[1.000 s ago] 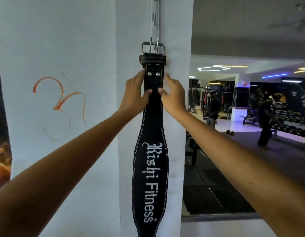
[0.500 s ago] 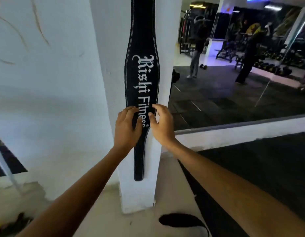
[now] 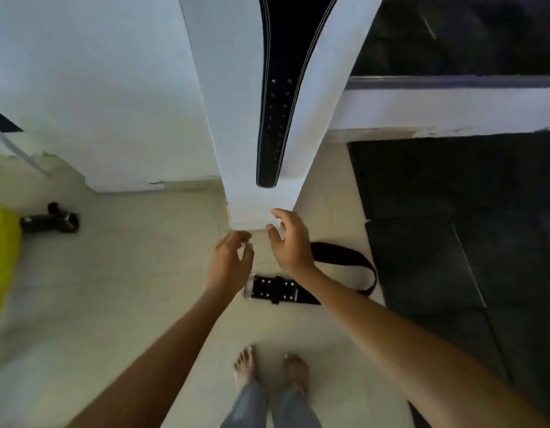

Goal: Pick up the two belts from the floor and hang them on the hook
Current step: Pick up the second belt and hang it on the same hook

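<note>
One black belt [image 3: 278, 97] hangs down the front of the white pillar [image 3: 236, 118]; its hook is above the frame and hidden. Its tail end with rows of holes stops a little above the floor. A second black belt [image 3: 344, 257] lies curled on the pale floor at the pillar's foot, its buckle end with rivets pointing left under my wrists. My left hand [image 3: 230, 262] and my right hand [image 3: 290, 242] hover above that belt, fingers loosely curled, holding nothing. Both hands are below the hanging belt and apart from it.
My bare feet [image 3: 269, 370] stand on the pale tiles just behind the floor belt. A dark rubber mat [image 3: 452, 242] covers the floor on the right. At far left lie a black object [image 3: 49, 220] and something yellow [image 3: 3, 261]. A mirror wall rises at top right.
My hands have slid down off the hanging belt and dropped to near the floor. The view has tilted down, bringing the second belt and my feet into sight.
</note>
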Motion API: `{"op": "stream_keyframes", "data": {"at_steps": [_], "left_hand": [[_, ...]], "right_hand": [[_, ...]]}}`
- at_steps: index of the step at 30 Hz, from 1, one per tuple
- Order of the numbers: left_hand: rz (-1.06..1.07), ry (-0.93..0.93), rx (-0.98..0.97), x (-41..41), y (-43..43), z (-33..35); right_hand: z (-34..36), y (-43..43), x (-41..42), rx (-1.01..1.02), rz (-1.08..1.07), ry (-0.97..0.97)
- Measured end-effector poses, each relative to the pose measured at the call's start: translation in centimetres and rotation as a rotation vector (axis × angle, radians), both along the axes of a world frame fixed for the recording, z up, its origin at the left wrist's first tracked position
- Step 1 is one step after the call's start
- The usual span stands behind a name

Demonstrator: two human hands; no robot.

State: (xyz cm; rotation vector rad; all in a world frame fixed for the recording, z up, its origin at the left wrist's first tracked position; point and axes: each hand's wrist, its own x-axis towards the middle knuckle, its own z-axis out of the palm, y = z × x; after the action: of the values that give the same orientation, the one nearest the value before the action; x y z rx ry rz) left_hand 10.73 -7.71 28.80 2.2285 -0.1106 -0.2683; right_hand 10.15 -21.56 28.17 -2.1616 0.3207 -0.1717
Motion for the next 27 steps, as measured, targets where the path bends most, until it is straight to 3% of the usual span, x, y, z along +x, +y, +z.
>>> {"op": "stream_keyframes", "data": {"at_steps": [15, 18, 23, 27], "left_hand": [[0.107, 0.445, 0.126, -7.7, -1.7, -42.7], [0.167, 0.543, 0.145, -9.1, -1.7, -49.3], [0.218, 0.685, 0.146, -10.2, -1.8, -55.7], [0.153, 0.746, 0.147, -10.5, -1.2, -58.1]], "right_hand": [[-42.0, -0.1, -8.6, -0.052, 0.288, 0.485], [-49.4, -1.1, -9.3, -0.275, 0.497, 0.568], [-57.7, -2.7, -8.7, -1.013, 0.750, 0.693], [-60.8, -3.7, -7.7, -1.156, 0.756, 0.717]]}}
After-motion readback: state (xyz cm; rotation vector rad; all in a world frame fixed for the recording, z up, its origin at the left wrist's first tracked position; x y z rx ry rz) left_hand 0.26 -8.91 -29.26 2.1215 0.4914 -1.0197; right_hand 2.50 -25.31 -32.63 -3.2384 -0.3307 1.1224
